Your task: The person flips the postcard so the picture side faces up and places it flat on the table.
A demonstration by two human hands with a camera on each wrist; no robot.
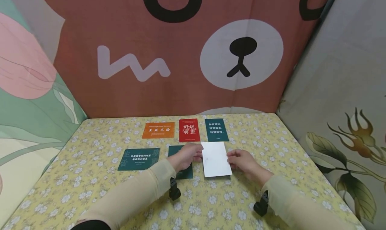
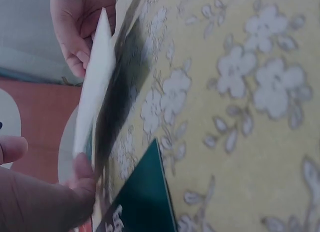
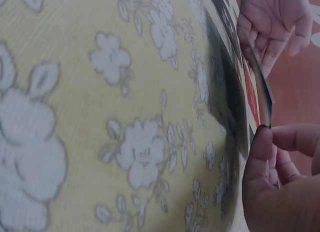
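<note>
Nearest me, my left hand (image 1: pixel 184 157) and right hand (image 1: pixel 242 161) each pinch an opposite edge of a white card (image 1: pixel 215 159), raised off the yellow floral tablecloth (image 1: pixel 90 176) with its blank side up, seemingly to turn it. At nine o'clock of it lie two dark green cards (image 1: pixel 138 159), one partly under my left hand. Farther off, at twelve o'clock, orange (image 1: pixel 158 130), red (image 1: pixel 189 130) and teal (image 1: pixel 215 129) cards form a row, text up.

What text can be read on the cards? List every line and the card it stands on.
"至死不渝" on the orange card; the small line above it is too small to read.
"好运将至" on the red card, as best it reads.
"你特别好, 特别温柔, 特别值得" on the upright teal card.
Wide teal card: white lines too blurred to read.
White card, held by both hands: blank face.
</note>
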